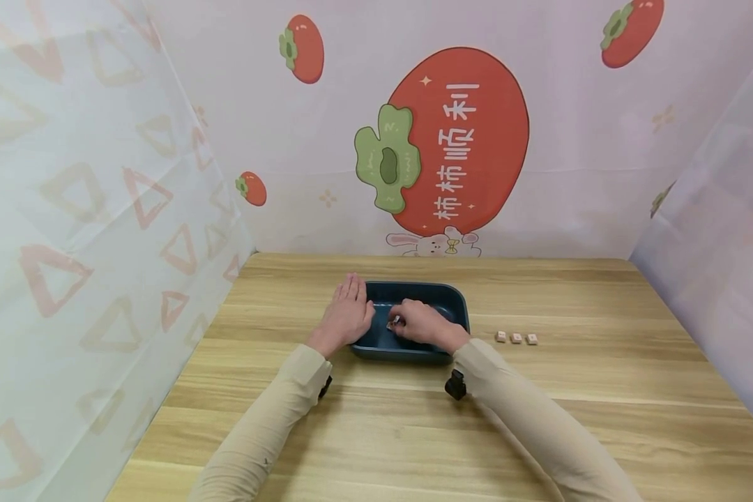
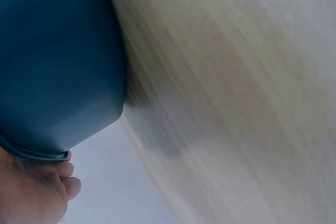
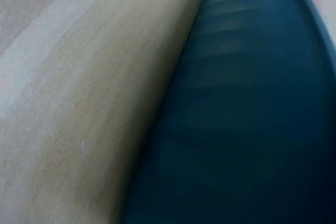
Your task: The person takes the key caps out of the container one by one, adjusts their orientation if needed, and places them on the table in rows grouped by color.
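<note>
A dark blue rectangular tray (image 1: 408, 357) sits on the wooden table. At its left rim rests my left hand (image 1: 345, 317), fingers straight and pointing away from me. In the left wrist view, part of this hand (image 2: 34, 192) shows beyond the edge of the blue wall (image 2: 58, 66). My right hand (image 1: 422, 324) reaches down inside the tray, thumb and fingers pinching a small whitish block (image 1: 397, 320) with reddish sides. Only the tray's outer wall (image 3: 236, 119) shows in the right wrist view, hiding the fingers.
Three small pale blocks, the left one (image 1: 500, 337), the middle one (image 1: 516, 338) and the right one (image 1: 532, 339), stand in a row right of the tray. A printed cloth backdrop (image 1: 565, 174) rises behind the table (image 1: 376, 432).
</note>
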`<state>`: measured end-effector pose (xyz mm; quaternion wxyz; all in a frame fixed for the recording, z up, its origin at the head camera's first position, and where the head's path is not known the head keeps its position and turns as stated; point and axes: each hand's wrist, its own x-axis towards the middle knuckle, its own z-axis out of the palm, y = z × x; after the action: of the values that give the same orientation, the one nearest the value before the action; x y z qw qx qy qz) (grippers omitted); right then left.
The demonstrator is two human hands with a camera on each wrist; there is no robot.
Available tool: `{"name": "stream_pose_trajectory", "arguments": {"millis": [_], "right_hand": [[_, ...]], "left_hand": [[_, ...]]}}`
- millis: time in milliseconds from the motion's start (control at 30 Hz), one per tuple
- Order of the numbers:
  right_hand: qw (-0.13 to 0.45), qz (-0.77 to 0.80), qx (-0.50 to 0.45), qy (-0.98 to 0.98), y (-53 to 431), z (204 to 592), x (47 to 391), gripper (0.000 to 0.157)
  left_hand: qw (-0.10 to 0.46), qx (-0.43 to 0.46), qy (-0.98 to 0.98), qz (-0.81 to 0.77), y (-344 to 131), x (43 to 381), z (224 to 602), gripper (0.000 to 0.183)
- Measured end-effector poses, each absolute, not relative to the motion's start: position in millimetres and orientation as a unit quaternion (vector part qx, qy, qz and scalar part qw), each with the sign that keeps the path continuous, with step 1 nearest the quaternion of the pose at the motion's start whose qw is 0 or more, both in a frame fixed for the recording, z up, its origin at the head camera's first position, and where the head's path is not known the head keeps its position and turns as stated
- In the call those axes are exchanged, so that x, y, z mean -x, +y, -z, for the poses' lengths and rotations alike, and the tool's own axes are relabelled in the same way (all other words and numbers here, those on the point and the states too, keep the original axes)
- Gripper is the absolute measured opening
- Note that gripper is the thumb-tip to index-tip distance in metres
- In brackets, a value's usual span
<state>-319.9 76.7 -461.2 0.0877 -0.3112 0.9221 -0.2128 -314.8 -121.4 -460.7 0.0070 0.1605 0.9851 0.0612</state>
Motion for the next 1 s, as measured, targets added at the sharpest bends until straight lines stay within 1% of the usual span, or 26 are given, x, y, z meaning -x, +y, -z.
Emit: {"name": "stream_pose_trajectory", "arguments": {"millis": [333,733,1000], "right_hand": [[0.059,0.136,0.320,0.936,63.1,468.0,320.0,0.009],[0.046,0.149,0.321,0.934,60.8,463.3,316.7,0.006],[0.057,0.178,0.305,0.934,68.3,456.0,316.4,0.018]], "left_hand": [[0.010,-0.161,0.985,-0.061,-121.2,315.4,460.9,0.062],[0.011,-0.162,0.985,-0.063,-121.5,314.3,460.4,0.061],[0.008,-0.163,0.984,-0.064,-122.1,314.8,460.7,0.062]]}}
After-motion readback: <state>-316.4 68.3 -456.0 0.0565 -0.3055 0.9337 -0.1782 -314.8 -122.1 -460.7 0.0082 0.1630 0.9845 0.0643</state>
